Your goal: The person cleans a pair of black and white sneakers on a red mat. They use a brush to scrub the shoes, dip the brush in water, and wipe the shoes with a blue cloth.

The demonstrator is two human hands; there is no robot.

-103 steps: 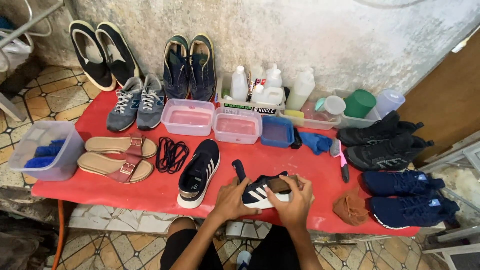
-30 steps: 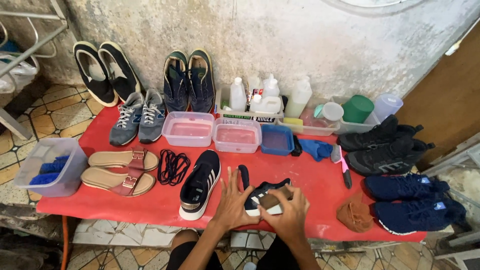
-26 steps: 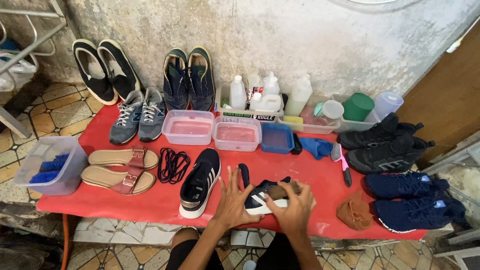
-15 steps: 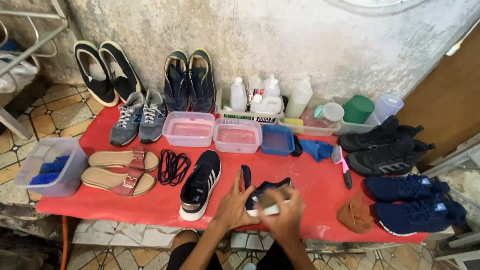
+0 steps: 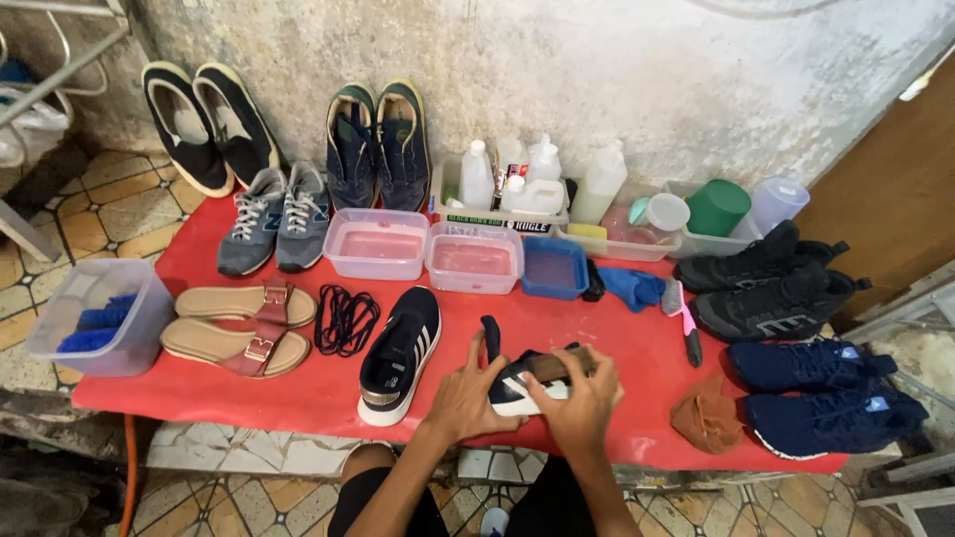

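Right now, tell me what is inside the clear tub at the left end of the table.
Blue cloth-like items lie inside the tub. Its cloudy walls blur them, so anything beneath them is hidden.

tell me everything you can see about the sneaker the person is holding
The black sneaker has a white sole and white side stripes, and looks like fabric. It lies tipped on its side near the front edge of the red table, tongue sticking up, seemingly unlaced. The left hand steadies its heel end; the right hand presses a brown brush against it. Much of it is hidden by the hands.
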